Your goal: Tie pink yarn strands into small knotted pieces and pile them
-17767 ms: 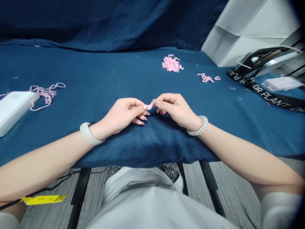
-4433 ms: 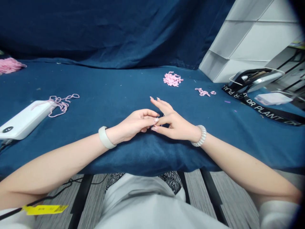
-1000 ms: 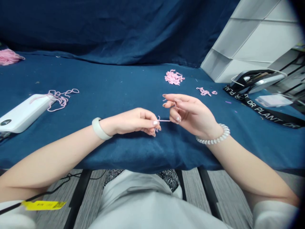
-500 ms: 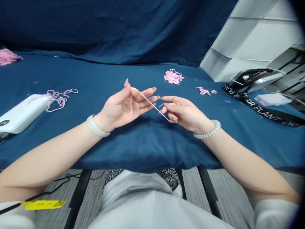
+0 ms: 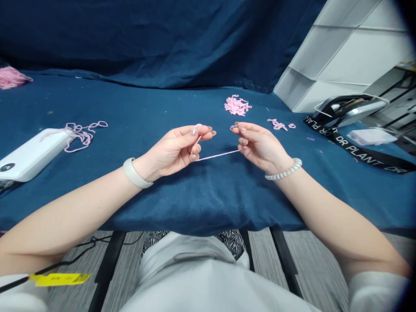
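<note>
Head view: a thin pink yarn strand (image 5: 217,154) is held taut in mid-air above the navy cloth-covered table (image 5: 208,203), its ends pinched in a firm grip by the left hand (image 5: 172,147) and right hand (image 5: 260,145), with a loose pile of pink yarn snippets (image 5: 238,105) lying farther off.

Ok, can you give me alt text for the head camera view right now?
Left hand and right hand pinch a straight pink yarn strand between them, above navy cloth. A pile of pink yarn pieces lies beyond.
</note>
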Available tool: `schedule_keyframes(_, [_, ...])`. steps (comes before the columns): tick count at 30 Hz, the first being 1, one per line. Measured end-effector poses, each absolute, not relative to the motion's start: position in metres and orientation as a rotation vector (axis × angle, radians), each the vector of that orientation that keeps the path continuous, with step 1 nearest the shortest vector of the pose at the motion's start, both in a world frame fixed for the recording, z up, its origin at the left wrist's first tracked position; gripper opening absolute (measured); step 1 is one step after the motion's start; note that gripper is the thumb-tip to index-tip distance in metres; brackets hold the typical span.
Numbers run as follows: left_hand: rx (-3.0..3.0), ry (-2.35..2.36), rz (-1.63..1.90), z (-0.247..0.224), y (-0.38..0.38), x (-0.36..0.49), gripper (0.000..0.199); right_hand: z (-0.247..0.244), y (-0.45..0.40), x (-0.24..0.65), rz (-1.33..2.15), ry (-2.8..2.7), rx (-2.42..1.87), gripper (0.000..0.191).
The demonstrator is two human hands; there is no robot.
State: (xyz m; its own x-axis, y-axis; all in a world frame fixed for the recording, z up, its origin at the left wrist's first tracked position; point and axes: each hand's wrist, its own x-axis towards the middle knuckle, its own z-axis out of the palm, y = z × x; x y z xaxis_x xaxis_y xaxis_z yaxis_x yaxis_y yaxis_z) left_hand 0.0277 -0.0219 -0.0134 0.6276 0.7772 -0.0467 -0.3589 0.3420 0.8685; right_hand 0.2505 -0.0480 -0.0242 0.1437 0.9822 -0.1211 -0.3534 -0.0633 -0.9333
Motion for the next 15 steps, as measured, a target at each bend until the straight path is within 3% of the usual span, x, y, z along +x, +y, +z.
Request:
schedule_keyframes(10, [1.059,0.531,0.71,-0.021,-0.022,0.03,0.019,-0.022,-0.038,0.261,1.192,-0.674,-1.055,0.023])
schedule_keyframes(15, [1.071,0.665,0.756,-0.023,-0.022,0.033,0.019,-0.026,-0.037,0.264,1.181,-0.797,-1.085,0.02])
